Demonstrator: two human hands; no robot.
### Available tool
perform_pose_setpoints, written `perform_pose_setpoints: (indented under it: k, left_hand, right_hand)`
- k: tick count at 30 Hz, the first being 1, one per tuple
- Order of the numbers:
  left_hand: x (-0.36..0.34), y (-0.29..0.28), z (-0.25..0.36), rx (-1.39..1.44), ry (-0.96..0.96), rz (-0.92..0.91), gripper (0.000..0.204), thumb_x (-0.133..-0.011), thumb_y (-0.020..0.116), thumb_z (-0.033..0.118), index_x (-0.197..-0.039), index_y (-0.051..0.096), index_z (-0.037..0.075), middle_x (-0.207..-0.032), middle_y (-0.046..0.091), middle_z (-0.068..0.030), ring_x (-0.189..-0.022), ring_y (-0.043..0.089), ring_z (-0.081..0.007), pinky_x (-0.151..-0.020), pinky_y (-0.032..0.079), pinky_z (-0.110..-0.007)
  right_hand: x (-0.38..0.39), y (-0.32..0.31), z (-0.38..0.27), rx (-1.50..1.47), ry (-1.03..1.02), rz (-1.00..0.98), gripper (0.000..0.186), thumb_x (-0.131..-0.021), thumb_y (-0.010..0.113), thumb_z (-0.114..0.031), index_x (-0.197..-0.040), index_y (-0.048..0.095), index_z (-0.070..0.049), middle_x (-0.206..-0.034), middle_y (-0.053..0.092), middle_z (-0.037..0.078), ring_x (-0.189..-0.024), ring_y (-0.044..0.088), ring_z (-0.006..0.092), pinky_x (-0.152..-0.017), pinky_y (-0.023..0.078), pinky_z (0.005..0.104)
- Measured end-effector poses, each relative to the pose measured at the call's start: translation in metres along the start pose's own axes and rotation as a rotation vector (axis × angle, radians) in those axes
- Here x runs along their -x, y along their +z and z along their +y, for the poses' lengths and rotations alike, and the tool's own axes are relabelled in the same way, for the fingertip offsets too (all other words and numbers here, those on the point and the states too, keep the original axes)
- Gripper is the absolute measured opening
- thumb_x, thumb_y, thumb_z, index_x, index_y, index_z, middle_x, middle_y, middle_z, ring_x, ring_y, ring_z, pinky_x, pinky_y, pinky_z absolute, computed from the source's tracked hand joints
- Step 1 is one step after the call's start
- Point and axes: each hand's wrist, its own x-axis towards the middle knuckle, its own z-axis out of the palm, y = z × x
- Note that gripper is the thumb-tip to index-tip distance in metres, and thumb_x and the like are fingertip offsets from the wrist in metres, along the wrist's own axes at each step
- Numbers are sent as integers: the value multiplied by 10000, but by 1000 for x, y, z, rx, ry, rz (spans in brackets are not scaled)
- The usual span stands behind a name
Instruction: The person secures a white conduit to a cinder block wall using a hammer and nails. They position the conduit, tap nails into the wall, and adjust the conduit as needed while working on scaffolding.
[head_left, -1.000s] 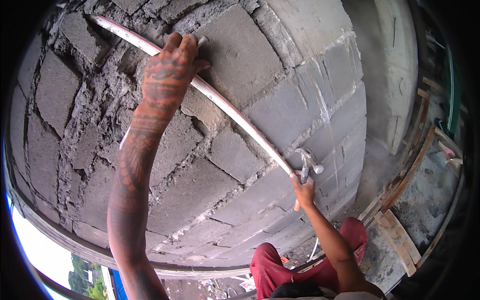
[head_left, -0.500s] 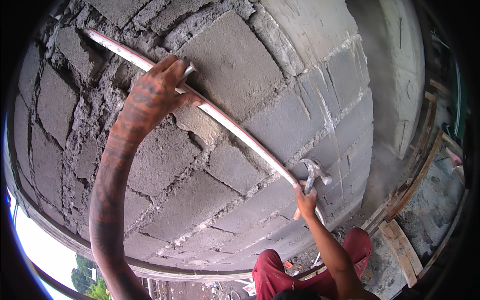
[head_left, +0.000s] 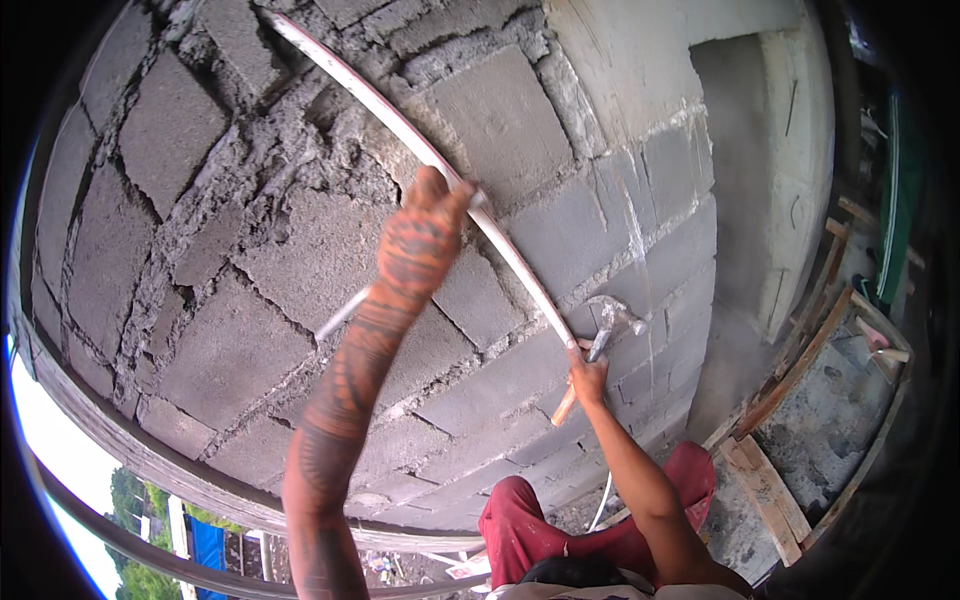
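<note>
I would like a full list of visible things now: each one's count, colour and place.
block wall: one, grey, across the picture
long strip: one, white with red line, slanting over the wall
rod: one, pale, in the left hand
hammer: one, grey head, brownish handle, in the right hand
concrete surface: one, pale grey, right
boards: several, brown, lower right
blue sheet: one, blue, lower left
foliage: uncounted, green, lower left
trouser legs: two, red, bottom
left hand: one, dark-marked, centre
right hand: one, bare, at the strip's lower end

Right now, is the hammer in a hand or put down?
In a hand: the right hand grips the hammer, hiding part of its handle.
</note>
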Motion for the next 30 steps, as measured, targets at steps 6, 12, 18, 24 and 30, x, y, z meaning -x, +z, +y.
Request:
perform_pose_setpoints:
  k: [6, 12, 18, 24, 30]
  left_hand:
    - [50, 46, 39, 40, 43, 176, 626, -907, 623, -3, -1506, 479, 108, -1567, 344, -274, -1398, 463, -437, -1142, 443, -501]
    - [48, 62, 45, 123, 49, 227, 466, -963, 582, 73, -1425, 553, 23, -1607, 327, -284, -1445, 431, -416, -1171, 404, -494]
    - [49, 60, 48, 243, -12, 229, 366, -973, 569, 59, -1331, 604, -12, -1626, 280, -295, -1483, 374, -416, -1169, 399, -523]
    - [57, 33, 37, 450, 6, 196, 477, -900, 602, -11, -1373, 584, 45, -1604, 325, -263, -1456, 401, -409, -1183, 368, -514]
    - [97, -25, -29, 442, -101, 399, 517, -852, 566, -80, -1346, 588, 69, -1565, 422, -197, -1458, 395, -410, -1228, 309, -528]
  right_hand:
    - [4, -9, -6, 196, -96, 73, 341, -976, 731, -290, -1144, 658, -2, -628, 529, -11, -449, 486, 94, -396, 398, 288]
    - [77, -74, -34, 102, 149, 14, 382, -1004, 653, -277, -1323, 564, -88, -724, 540, 20, -560, 544, 122, -471, 467, 328]
    - [171, -145, -22, -34, 485, 99, 439, -1041, 585, -335, -1440, 472, -194, -732, 485, -4, -484, 478, 135, -432, 431, 328]
    - [159, -181, -51, 59, 438, -25, 462, -1028, 598, -340, -1442, 483, -172, -748, 516, 4, -504, 508, 139, -439, 440, 331]
    - [170, -210, -101, 828, 133, -51, 399, -991, 627, -479, -1038, 670, -85, -712, 578, 12, -548, 546, 160, -496, 428, 357]
